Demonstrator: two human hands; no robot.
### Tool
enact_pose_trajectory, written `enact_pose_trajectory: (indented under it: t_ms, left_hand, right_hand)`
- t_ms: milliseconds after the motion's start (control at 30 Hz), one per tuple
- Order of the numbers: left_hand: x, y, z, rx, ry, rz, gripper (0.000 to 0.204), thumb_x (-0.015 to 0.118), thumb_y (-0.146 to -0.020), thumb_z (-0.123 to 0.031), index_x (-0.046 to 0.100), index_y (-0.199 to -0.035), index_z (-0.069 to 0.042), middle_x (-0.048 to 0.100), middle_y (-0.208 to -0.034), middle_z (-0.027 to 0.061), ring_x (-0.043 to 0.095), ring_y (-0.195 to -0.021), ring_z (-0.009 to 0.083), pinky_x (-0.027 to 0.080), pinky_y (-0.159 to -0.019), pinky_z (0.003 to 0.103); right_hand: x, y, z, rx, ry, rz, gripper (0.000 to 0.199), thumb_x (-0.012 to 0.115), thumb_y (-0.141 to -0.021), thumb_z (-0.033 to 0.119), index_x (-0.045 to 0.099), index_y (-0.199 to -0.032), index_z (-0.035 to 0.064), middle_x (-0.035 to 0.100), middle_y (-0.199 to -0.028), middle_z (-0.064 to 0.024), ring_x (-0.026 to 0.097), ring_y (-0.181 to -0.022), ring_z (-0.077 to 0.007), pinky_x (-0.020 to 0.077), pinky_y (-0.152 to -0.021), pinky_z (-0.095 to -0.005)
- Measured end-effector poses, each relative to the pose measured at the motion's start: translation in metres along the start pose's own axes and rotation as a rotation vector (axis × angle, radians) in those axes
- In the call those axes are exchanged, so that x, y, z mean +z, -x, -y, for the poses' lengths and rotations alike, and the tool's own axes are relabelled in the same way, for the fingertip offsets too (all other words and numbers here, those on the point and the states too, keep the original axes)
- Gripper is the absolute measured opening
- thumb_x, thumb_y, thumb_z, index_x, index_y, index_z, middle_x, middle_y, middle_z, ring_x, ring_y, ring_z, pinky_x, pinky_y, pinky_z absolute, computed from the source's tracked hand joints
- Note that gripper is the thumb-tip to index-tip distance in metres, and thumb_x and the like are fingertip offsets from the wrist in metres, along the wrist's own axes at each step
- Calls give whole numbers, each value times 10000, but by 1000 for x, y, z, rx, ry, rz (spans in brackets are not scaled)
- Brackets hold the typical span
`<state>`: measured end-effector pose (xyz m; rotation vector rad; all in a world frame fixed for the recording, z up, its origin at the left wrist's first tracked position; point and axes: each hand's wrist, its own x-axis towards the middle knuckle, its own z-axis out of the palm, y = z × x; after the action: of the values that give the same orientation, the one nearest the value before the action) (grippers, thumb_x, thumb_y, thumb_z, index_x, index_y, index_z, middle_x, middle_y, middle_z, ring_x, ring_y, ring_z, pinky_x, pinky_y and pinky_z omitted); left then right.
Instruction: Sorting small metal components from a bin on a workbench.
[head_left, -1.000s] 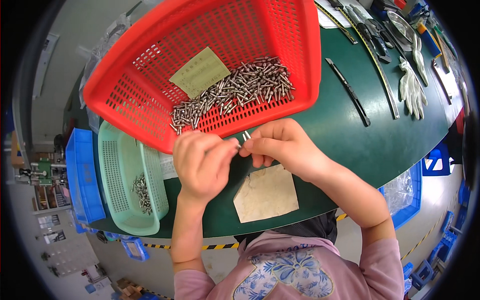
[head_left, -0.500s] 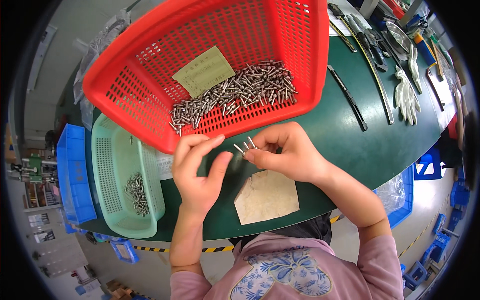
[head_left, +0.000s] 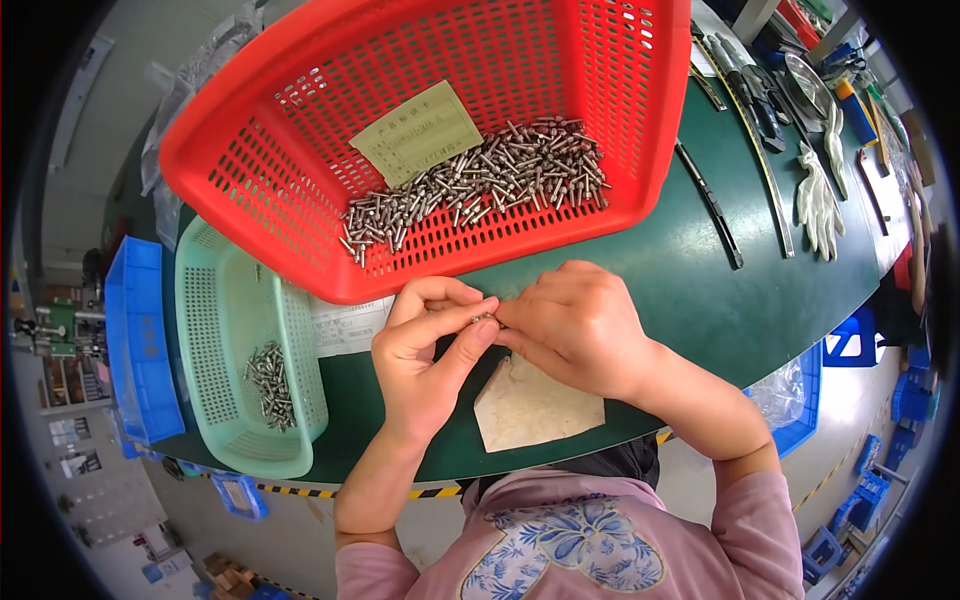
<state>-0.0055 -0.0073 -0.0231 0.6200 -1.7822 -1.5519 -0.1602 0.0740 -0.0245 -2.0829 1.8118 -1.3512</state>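
Note:
My left hand (head_left: 425, 345) and my right hand (head_left: 580, 325) meet over the near side of the table. The fingertips of both are pinched around small silvery bolt-like pins (head_left: 486, 318), mostly hidden by the fingers. Just beyond them, a large red perforated basket (head_left: 640, 200) is tilted toward me. A heap of similar metal pins (head_left: 520, 175) lies inside it beside a yellowish paper label (head_left: 417, 135). To the left, a pale green basket (head_left: 240, 452) contains a smaller pile of metal pins (head_left: 270, 385). A worn beige pad (head_left: 540, 410) lies below my hands.
A printed sheet (head_left: 350, 328) lies partly under the red basket. On the right of the green table (head_left: 740, 310) are a black slim tool (head_left: 710, 203), a steel ruler (head_left: 765, 185) and white gloves (head_left: 820, 210). A blue bin (head_left: 145, 340) stands far left.
My left hand has moved right and closed its fingertips against those of my right hand. The pins that stuck up from my right fingers are now mostly covered. The view has shifted slightly.

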Motion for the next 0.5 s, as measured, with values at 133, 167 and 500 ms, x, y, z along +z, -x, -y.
enact_pose_trajectory:
  t_ms: [133,167,500]
  left_hand:
    - [0,0,-2,34,-68,11,147,669,-789,39,683,-935,39,559,-982,76,577,-830,138,499,-747,246]
    - [1,0,-4,-4,-1,-5,122,658,-801,36,675,-922,47,556,-978,82,582,-828,141,504,-746,249]
    - [-12,2,2,-393,438,144,91,637,-845,-17,662,-900,51,569,-944,74,565,-800,129,481,-695,245]
  right_hand:
    - [-3,1,2,-27,99,42,198,746,-641,230,615,-714,100,556,-618,-2,560,-583,-194,422,-568,-332]
    - [-6,0,3,-28,97,45,198,746,-641,230,615,-714,100,556,-618,-2,560,-583,-194,422,-568,-332]
    - [-7,-5,-2,-126,31,-17,438,790,-557,231,699,-970,118,609,-837,22,543,-710,-163,409,-652,-322]
